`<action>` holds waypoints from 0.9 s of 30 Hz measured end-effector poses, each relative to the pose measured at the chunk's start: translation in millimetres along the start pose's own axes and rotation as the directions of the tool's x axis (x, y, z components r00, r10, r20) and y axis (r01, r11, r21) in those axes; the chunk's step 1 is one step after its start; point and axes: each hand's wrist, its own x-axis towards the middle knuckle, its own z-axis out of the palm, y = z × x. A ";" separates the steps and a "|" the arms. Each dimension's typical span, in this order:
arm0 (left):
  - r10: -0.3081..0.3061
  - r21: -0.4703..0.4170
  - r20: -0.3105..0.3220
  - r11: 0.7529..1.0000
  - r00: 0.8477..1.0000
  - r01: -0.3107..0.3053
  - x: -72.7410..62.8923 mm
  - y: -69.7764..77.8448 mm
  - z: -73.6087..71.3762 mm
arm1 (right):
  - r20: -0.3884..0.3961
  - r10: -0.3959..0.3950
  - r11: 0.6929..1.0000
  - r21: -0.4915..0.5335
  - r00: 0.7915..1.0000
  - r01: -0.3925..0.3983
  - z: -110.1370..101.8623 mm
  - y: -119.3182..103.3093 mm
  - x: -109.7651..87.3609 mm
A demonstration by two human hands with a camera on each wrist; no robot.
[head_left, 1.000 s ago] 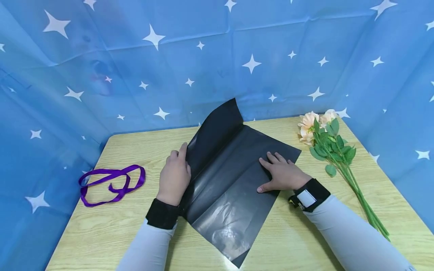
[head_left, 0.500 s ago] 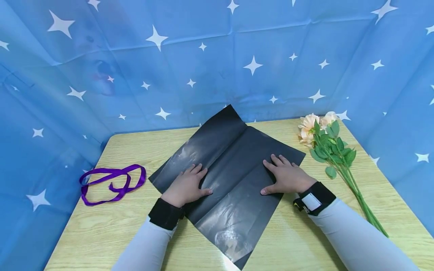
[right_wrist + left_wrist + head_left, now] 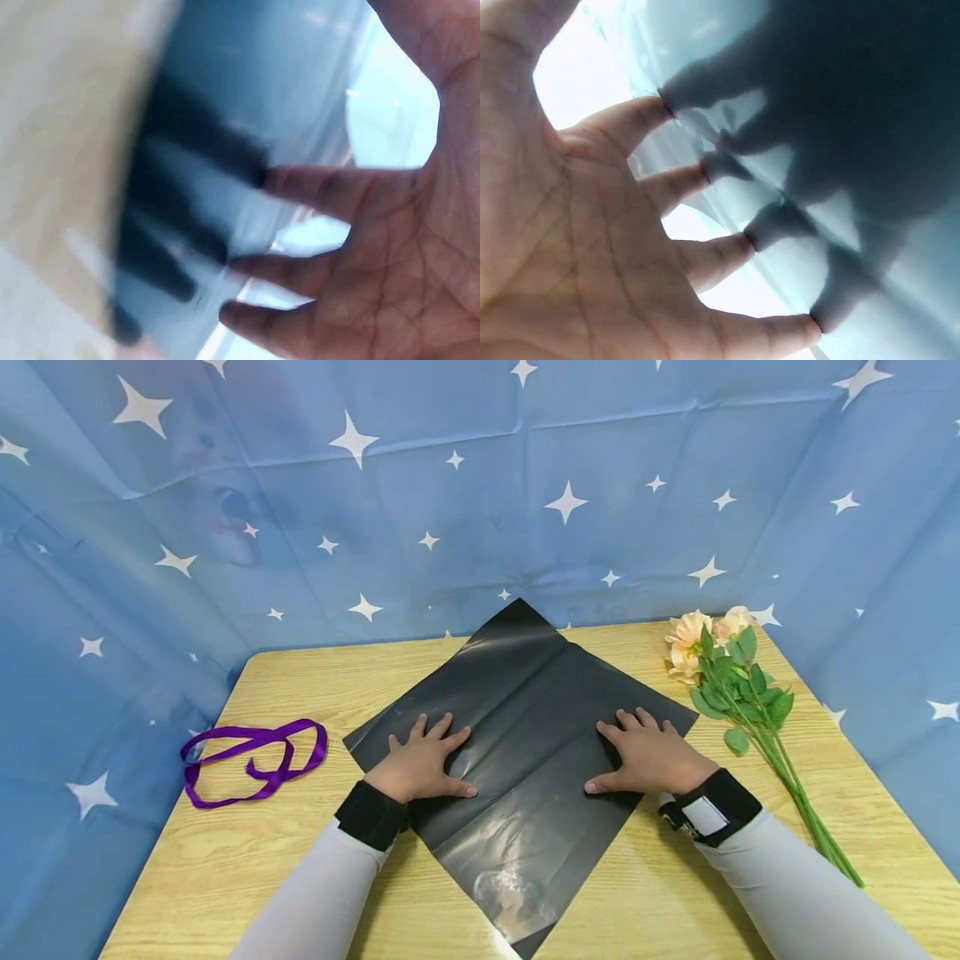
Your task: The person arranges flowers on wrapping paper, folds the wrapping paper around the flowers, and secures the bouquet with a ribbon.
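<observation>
A glossy black sheet [image 3: 517,718] with fold creases lies spread cornerwise on the table, one corner toward the back and one toward the front edge. My left hand [image 3: 423,764] rests on its left part, fingers spread. On the right part my right hand [image 3: 648,756] presses with fingers apart and thumb pointing inward. In the left wrist view the fingertips [image 3: 810,330] of the left hand touch the shiny sheet [image 3: 885,172], which mirrors them. The right wrist view shows the right fingers [image 3: 315,187] against the sheet [image 3: 247,67] too.
A purple ribbon [image 3: 307,764] lies loosely looped on the wooden table [image 3: 247,860] at the left. Peach flowers [image 3: 686,643] with green leaves and long stems [image 3: 810,810] lie along the right side. Behind the table hangs a blue curtain [image 3: 450,493] with white stars.
The sheet's left side, raised in my left hand a second ago, has come down flat. That hand let go and spread over it; the sheet and both hands shifted slightly right.
</observation>
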 end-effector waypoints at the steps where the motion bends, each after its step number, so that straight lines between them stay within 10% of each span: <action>1: 0.004 0.004 0.009 1.000 1.000 -0.004 1.0 0.1 -0.5 | -0.001 -0.002 1.000 0.012 1.000 0.002 -2.1 -0.6 1.6; 14: 0.047 0.020 0.046 0.999 0.998 -0.048 6.4 7.7 1.9 | 0.158 -0.036 0.997 0.076 0.987 0.025 -7.8 -5.0 32.6; 27: -0.026 -0.032 0.021 0.999 0.999 0.026 -10.8 3.7 2.9 | 0.130 -0.083 0.990 0.127 0.988 0.067 -4.9 12.7 33.3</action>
